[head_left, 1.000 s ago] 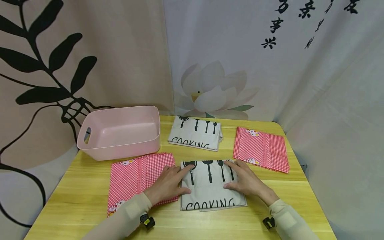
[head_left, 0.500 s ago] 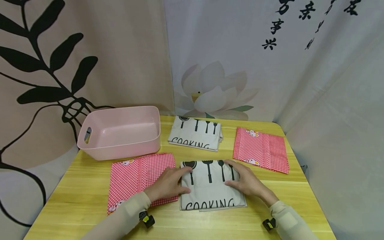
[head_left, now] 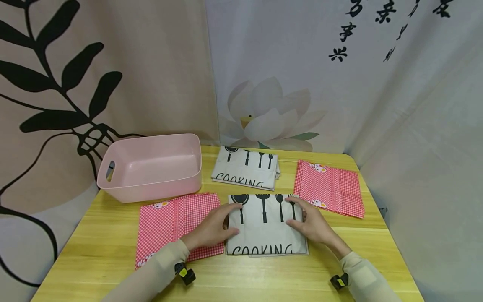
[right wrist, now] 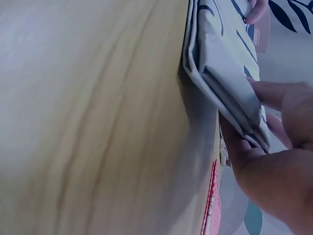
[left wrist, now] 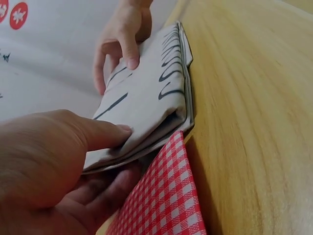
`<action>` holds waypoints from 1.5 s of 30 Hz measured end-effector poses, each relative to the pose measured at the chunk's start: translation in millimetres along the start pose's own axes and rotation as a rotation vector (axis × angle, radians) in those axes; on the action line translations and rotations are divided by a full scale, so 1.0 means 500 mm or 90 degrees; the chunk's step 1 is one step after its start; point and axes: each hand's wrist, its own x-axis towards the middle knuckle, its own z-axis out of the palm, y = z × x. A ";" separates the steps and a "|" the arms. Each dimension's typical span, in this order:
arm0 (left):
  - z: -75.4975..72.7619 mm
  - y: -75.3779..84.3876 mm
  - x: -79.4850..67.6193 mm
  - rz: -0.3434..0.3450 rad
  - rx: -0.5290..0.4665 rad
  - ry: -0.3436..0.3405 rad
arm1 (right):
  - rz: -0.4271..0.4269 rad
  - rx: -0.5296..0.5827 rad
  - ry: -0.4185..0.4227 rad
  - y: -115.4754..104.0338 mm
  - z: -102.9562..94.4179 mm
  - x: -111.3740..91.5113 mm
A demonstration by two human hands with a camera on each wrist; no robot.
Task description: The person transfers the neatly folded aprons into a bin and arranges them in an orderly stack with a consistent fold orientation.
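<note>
Left hand and right hand both grasp one folded white cloth, pinching its two sides with thumbs on top; the left wrist view shows fingers beneath its edge. This cloth, lettered COOKING below four printed utensils, sits just below and right of the frame's centre. A second white cloth lies above it, making two. Red checked cloths also number two: a left one at lower left, partly behind the left forearm, and a right one at centre right. One pink bin stands at centre left on the wooden worktop.
</note>
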 end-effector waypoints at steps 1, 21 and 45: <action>-0.001 0.000 0.000 -0.003 -0.007 0.005 | 0.008 0.028 -0.004 -0.001 -0.001 0.001; -0.021 0.010 0.011 -0.071 -0.186 0.069 | 0.058 0.118 0.036 -0.023 -0.034 0.023; -0.137 0.041 0.041 -0.061 -0.373 0.072 | -0.024 0.315 0.019 -0.090 -0.078 0.065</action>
